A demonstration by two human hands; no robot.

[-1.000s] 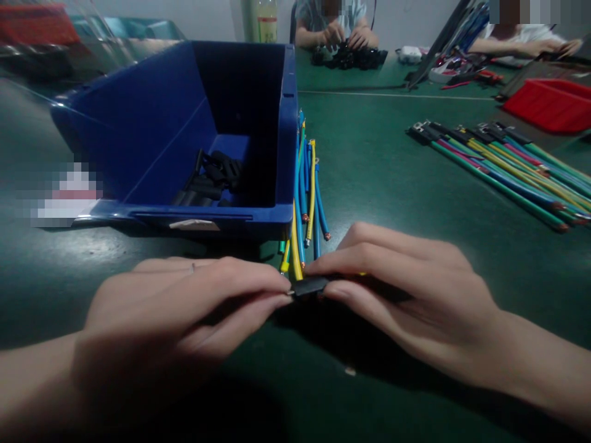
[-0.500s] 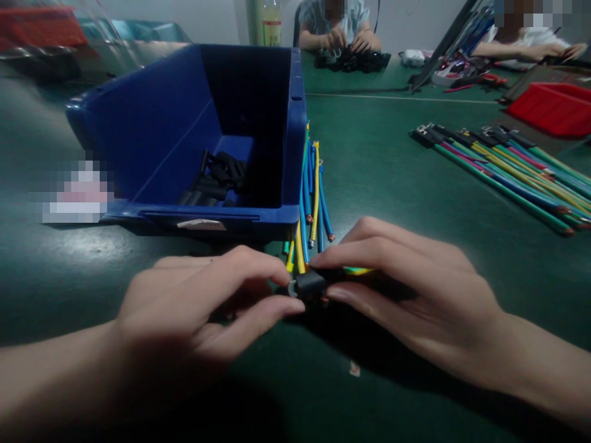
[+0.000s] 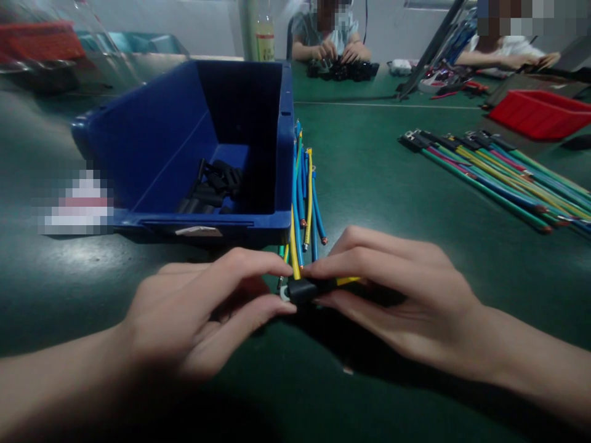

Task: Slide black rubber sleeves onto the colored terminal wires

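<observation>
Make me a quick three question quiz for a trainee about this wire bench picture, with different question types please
1. True or false: the blue bin holds black sleeve pieces.
2. What do the left hand and right hand pinch between them?
A. a black sleeve on a yellow wire
B. a red tray
C. a bottle
3. Fill in: short loose wires lie to the ______ of the bin.

Key: 1 true; 2 A; 3 right.

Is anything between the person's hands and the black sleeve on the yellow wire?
Nothing visible. The left hand and right hand both pinch the black sleeve directly, with the yellow wire running out under the right fingers. The loose wires and blue bin lie behind it, apart.
</observation>
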